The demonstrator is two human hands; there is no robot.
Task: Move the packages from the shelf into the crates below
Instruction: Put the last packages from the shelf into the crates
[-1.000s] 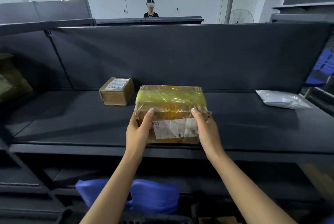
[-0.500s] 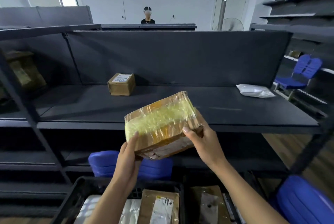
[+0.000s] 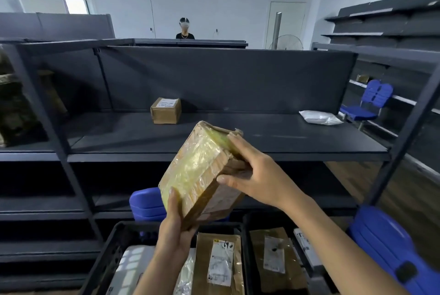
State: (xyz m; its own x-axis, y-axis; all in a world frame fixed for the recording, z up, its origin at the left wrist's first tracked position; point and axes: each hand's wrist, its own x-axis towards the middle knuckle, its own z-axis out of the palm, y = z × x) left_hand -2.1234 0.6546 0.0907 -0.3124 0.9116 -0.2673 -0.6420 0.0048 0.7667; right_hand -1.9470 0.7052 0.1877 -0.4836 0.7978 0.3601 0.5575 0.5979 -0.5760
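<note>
So, left bay: blurry brown packages behind the shelf post; too soft to read.
Shelf: dark board, front edge runs the full width; wide bare stretch between its two remaining items.
Small box: cardboard, upright at the back of the shelf, left of centre; white label on top, print unreadable.
Left crate: black, below the shelf; holds a white padded parcel and a flat brown mailer lying side by side.
Mailer writing: handwritten marks that look like "69" above a white label; the rest is too small.
Left hand: below the load, fingers and thumb wrapped round its lower corner.
Taped package: brown box under yellowish clear tape, tilted steeply on end, held in the air in front of the shelf edge, off the board, above the far rim of the left crate.
Right hand: grips the upper right end, fingers over the top edge, thumb on the near face.
Right crate: just beside the left one; brown labelled parcels inside, text unreadable.
White bag: flat at the right end of the shelf, well apart from the small box.
Blue chair: close to the right crate's right side.
</note>
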